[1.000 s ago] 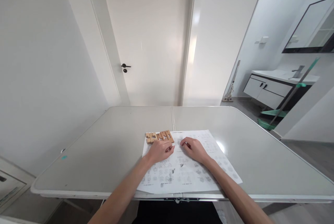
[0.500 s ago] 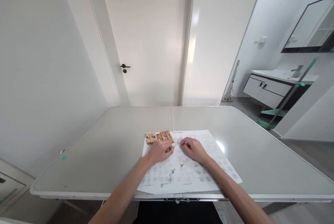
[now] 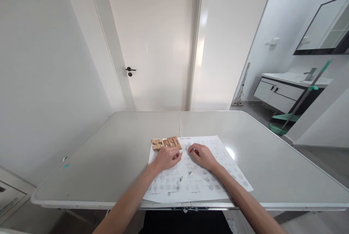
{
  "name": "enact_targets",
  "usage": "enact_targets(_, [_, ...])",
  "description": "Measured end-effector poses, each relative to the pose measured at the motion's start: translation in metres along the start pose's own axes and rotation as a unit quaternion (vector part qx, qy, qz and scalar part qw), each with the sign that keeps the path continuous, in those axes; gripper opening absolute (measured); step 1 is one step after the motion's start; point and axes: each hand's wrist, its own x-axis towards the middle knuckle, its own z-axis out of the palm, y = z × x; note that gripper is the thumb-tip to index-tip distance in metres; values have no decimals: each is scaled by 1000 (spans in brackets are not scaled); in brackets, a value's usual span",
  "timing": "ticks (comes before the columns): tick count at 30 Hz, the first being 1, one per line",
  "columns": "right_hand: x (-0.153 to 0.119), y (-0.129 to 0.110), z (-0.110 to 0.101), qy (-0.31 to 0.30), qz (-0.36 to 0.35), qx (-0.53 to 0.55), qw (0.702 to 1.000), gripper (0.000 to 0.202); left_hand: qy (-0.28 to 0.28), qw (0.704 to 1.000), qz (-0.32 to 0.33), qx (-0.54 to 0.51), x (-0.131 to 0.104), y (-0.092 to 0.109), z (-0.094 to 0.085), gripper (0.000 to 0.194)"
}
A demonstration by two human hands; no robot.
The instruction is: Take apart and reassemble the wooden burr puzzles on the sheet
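Several notched wooden puzzle pieces (image 3: 174, 141) lie side by side at the upper left of a printed white sheet (image 3: 191, 190). My left hand (image 3: 167, 158) rests on the sheet just below these pieces, and partly covers their near ends. Its fingers are loosely curled, with nothing visible in them. To the right, apart from the pieces, my right hand (image 3: 203, 156) also rests on the paper with curled fingers, and I see nothing in it. The two hands face each other with a small gap between them.
The sheet lies on a pale folding table (image 3: 122, 154) with a seam down the middle. A closed white door (image 3: 155, 37) stands beyond it. At the right are a sink cabinet (image 3: 280, 90), a green dustpan (image 3: 278, 129) and a mop (image 3: 241, 88).
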Motion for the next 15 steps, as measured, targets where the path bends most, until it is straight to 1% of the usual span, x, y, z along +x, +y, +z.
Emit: enact_targets(15, [0,1,1,3,1,2,1000,25,-1,1000,4,-3,0,0,-1,38])
